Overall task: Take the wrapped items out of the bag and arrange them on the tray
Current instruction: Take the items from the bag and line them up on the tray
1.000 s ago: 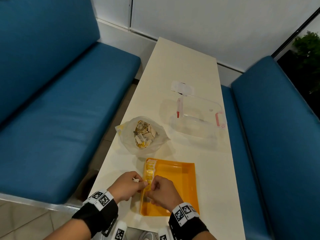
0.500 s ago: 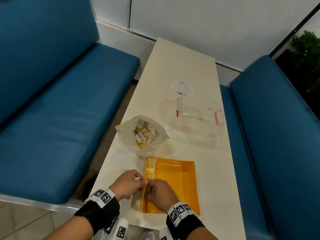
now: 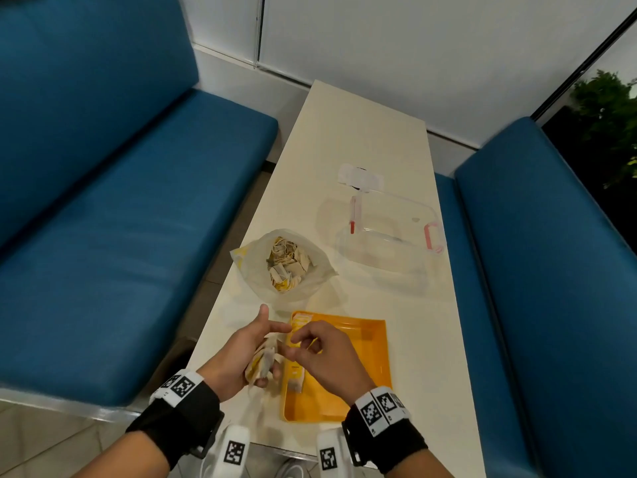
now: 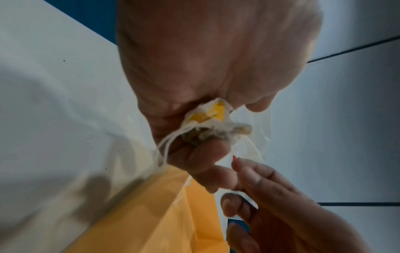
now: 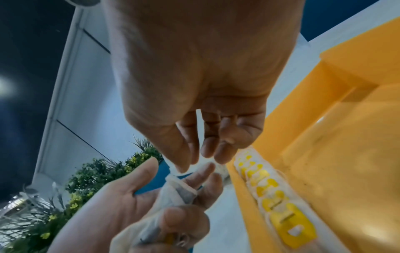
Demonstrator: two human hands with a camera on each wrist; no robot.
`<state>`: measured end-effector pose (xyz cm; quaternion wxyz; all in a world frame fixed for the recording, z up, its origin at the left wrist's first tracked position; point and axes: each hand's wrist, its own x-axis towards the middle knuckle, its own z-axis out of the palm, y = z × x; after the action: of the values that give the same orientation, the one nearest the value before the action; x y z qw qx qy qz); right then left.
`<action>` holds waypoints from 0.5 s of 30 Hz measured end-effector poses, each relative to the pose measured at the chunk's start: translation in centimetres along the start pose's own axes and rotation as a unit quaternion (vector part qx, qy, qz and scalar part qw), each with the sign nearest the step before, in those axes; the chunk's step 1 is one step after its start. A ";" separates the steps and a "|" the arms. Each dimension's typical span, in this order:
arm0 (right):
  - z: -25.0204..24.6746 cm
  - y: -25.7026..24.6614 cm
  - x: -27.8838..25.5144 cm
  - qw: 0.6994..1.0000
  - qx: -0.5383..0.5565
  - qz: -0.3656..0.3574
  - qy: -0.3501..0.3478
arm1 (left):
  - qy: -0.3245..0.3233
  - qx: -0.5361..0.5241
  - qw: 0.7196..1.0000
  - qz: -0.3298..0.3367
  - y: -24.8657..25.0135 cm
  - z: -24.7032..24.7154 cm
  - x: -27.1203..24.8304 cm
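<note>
While left hand [image 3: 234, 353] grips wrapped items [image 3: 262, 363], right hand [image 3: 322, 357] hovers beside, fingers loose, holding nothing.

Beyond both hands: bag [image 3: 286, 267] stands just past the left hand [image 3: 238, 353], blocking a straight reach. Clear container [image 3: 389, 232] sits farther off, ahead of the right hand [image 3: 327, 360]. Bare table [image 3: 424, 339] lies right of the tray [image 3: 375, 367]; tray floor under the right hand is mostly open.
</note>
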<state>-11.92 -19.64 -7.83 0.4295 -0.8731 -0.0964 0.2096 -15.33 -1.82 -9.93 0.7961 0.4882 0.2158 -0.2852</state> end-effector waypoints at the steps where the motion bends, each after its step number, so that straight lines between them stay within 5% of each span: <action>1: 0.0 -0.5 -0.1 1.000 0.012 -0.011 -0.012 | -0.014 -0.008 1.000 0.003 0.1 0.2 -0.2; 9: 0.6 -2.1 -1.1 0.988 0.030 -0.139 -0.055 | -0.023 0.005 1.000 -0.011 0.1 0.9 -0.5; 15: 1.0 -1.4 -1.6 0.950 -0.141 -0.254 -0.116 | 0.003 -0.039 0.998 -0.052 0.1 0.7 -0.4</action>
<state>-13.82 -18.63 -6.87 0.3271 -0.8409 -0.3924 0.1783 -15.48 -2.31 -9.31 0.7979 0.4458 0.2540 -0.3162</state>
